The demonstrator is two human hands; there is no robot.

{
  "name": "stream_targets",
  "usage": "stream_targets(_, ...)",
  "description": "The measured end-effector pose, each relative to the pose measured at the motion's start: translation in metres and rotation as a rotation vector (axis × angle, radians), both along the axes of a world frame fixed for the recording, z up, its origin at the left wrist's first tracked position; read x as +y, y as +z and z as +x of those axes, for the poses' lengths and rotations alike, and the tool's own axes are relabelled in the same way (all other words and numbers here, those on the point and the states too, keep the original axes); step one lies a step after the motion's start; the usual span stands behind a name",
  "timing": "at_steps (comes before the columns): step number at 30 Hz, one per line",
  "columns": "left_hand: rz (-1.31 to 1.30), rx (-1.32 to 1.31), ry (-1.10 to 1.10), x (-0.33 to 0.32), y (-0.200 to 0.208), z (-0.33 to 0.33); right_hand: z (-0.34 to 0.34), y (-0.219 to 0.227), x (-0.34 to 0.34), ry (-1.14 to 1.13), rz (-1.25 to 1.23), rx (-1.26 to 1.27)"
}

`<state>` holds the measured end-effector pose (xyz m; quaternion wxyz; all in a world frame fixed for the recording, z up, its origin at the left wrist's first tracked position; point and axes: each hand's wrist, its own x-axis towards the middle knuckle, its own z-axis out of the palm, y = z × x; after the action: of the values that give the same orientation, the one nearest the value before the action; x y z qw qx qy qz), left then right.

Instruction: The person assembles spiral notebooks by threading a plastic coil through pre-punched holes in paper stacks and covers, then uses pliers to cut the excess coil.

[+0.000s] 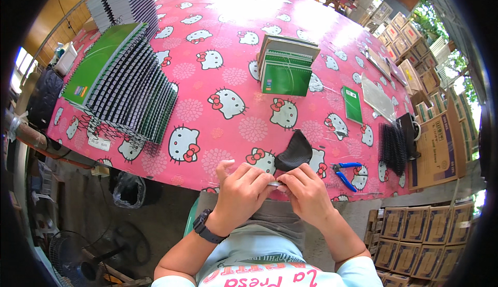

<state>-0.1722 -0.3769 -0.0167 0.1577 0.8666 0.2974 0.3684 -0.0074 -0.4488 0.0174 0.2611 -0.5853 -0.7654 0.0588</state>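
Close to my body, at the near edge of the table, both hands meet over a small whitish thing [275, 183] too small to name. My left hand [243, 189], below a black wristwatch [206, 227], pinches one end of it. The fingers of my right hand [307, 192] close on the other end. Just beyond my fingertips lies a curved black piece with a textured surface [294, 152]. Blue-handled pliers [346, 176] rest on the tablecloth to the right of my right hand.
A pink patterned cloth [202, 131] covers the table. Tall stacks of spiral notebooks [124, 79] stand at left, with a smaller green stack [286, 74] in the middle. At right lie a green notebook [352, 105], black spiral coils [392, 149] and a cardboard box [438, 149].
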Motion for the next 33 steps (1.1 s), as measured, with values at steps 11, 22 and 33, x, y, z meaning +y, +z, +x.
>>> stream_targets(11, -0.026, -0.009, -0.074, 0.022, -0.002, 0.006, 0.013, 0.008, 0.017, 0.063, -0.045, -0.060)
stream_targets(22, -0.139, 0.001, -0.184, 0.039, -0.002, 0.006, 0.020, -0.005, 0.025, -0.005, -0.108, 0.077)
stream_targets(33, 0.028, 0.049, -0.078, 0.029, -0.002, -0.002, 0.006, 0.008, 0.020, 0.011, -0.019, 0.048)
